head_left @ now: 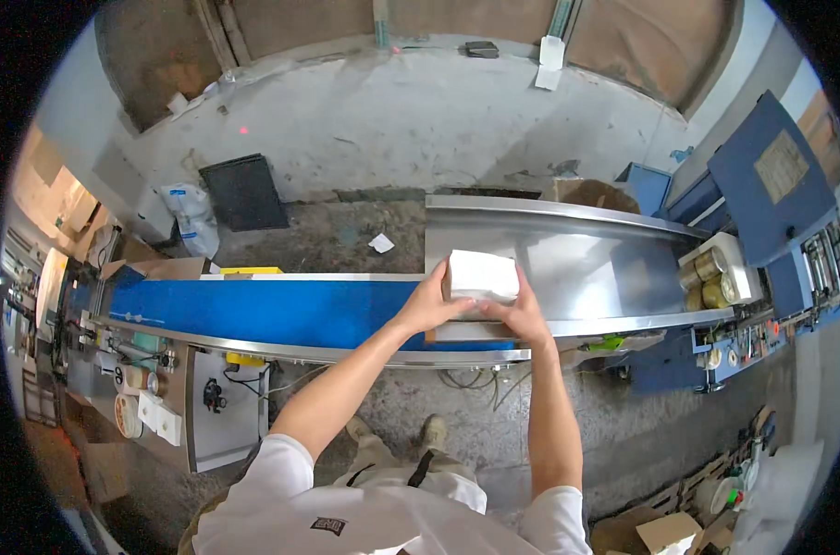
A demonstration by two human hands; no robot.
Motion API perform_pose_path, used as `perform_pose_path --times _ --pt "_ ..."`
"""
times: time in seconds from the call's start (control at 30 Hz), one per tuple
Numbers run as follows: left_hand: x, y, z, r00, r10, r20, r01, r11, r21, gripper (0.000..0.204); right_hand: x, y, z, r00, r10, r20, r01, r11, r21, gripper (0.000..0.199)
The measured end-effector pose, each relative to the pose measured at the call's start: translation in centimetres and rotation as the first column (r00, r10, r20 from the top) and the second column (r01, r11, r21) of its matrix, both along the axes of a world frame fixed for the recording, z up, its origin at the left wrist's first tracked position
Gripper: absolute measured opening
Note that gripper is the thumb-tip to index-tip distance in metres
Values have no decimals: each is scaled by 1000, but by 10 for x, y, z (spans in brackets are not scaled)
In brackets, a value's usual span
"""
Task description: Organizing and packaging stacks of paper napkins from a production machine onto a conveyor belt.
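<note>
Both my hands hold a white, block-shaped bundle point(482, 276) with a flat top and slightly rounded edges; its exact kind I cannot make out. My left hand point(427, 302) is wrapped round its left side and my right hand point(522, 313) round its right side, with the thumbs close together at the near face. Below it is the left end of a shiny metal table point(586, 268). A blue conveyor belt point(281, 310) runs off to the left. Whether the bundle touches the metal, I cannot tell.
At the metal table's right end, wrapped rolls point(707, 277) sit beside a blue machine point(776, 185) with a raised panel. A dark panel point(244, 192) and a white sack point(191, 220) stand by the far wall. Cables point(475, 381) hang below the conveyor. Cardboard boxes point(670, 534) lie at lower right.
</note>
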State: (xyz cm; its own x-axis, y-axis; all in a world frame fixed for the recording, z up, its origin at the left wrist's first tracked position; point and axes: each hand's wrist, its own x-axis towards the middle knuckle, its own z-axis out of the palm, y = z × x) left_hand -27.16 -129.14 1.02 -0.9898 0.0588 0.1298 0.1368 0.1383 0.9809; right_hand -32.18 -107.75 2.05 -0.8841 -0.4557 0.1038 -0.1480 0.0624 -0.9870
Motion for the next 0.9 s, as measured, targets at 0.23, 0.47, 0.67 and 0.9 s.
perform_pose_path --times 0.23,0.47,0.67,0.9 --pt "16 2 16 996 28 -88 -56 941 -333 82 1 2 -4 998 -52 -33 55 993 103 107" --pt "16 -20 52 999 24 30 -21 996 -89 43 9 -15 42 982 -182 60 181 983 16 75" --pt "37 -32 102 931 34 362 -208 866 454 45 26 -19 91 944 145 295 15 877 -480 82" --pt "84 -53 91 955 -189 228 -18 732 682 59 66 -35 103 955 72 286 65 895 -441 90"
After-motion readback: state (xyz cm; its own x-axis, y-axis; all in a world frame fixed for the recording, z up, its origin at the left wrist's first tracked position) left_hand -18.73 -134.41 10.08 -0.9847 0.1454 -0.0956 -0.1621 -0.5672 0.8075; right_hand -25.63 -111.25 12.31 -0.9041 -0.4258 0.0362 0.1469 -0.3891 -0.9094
